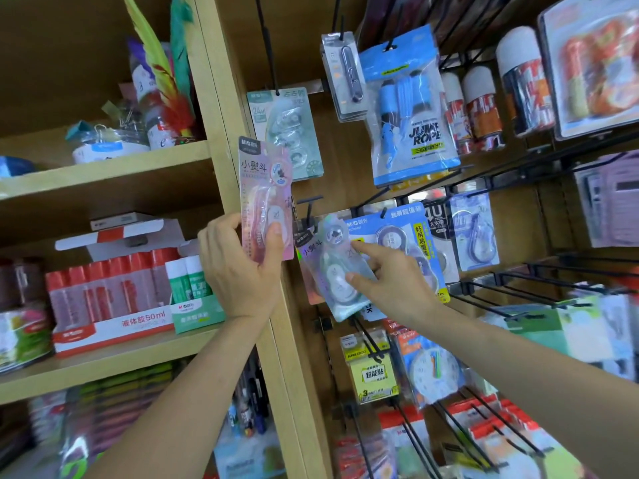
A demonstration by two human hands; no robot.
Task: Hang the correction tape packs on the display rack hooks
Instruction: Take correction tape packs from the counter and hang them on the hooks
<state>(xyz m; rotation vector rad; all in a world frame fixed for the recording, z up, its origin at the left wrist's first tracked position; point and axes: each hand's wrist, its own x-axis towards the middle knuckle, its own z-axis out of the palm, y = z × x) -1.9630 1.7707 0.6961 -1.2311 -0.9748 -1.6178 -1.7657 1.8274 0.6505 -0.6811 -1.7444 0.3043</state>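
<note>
A pink correction tape pack [264, 202] stands upright, fingers of the left hand [242, 267] clamped round it; to its right, the right hand [390, 274] pinches a tilted iridescent pack [332, 271] below a hook [308, 206].

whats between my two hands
Head view: a pale blue correction tape pack, held by the right hand, sits between it and the left hand, which grips the pink pack.

Shelves [103, 169] left, hook rack [511, 285] right, a post [221, 126] between.
The left hand [242, 267] holds a correction tape pack [262, 188] upright before the post. Just right and lower, the right hand [390, 274] holds a tilted pack [332, 271] under a hook [308, 210]. Another tape pack [287, 133] hangs above, with a jump rope pack [411, 115] to its right.
</note>
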